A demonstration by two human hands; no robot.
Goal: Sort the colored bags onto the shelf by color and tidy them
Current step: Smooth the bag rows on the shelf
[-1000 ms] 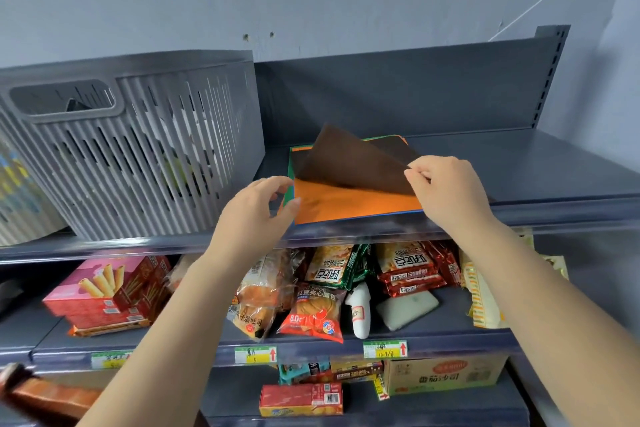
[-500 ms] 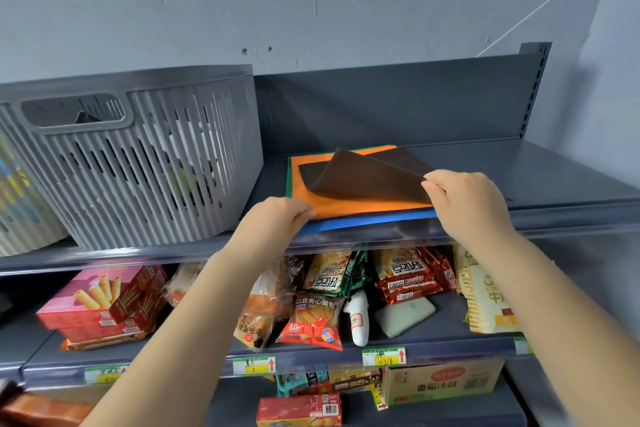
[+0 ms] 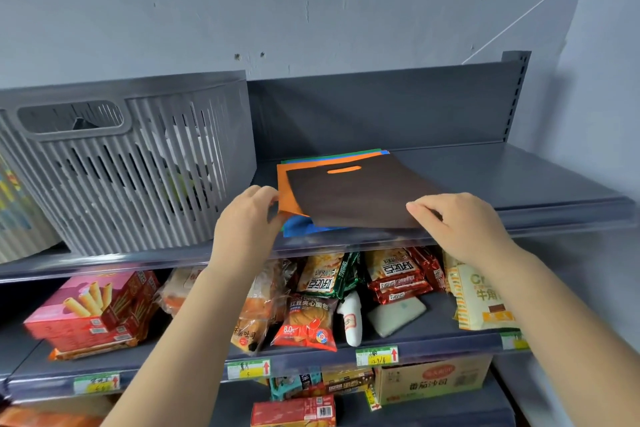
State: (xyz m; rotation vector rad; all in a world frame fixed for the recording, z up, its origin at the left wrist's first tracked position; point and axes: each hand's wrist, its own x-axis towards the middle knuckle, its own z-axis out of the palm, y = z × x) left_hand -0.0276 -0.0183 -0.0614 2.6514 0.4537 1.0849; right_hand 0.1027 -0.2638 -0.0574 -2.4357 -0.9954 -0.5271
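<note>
Brown bag [image 3: 360,198] tops the stack at shelf [image 3: 519,184] edge; both hands' fingers pinch it.

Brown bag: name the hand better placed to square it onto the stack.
Right hand: it already pinches the brown bag at its front edge. The left hand grips the orange bag beneath.

You've only got 1 view here, the head cam: it looks forward and slightly down, close up on the top shelf [image 3: 519,184], with the snack shelves underneath also in shot.
</note>
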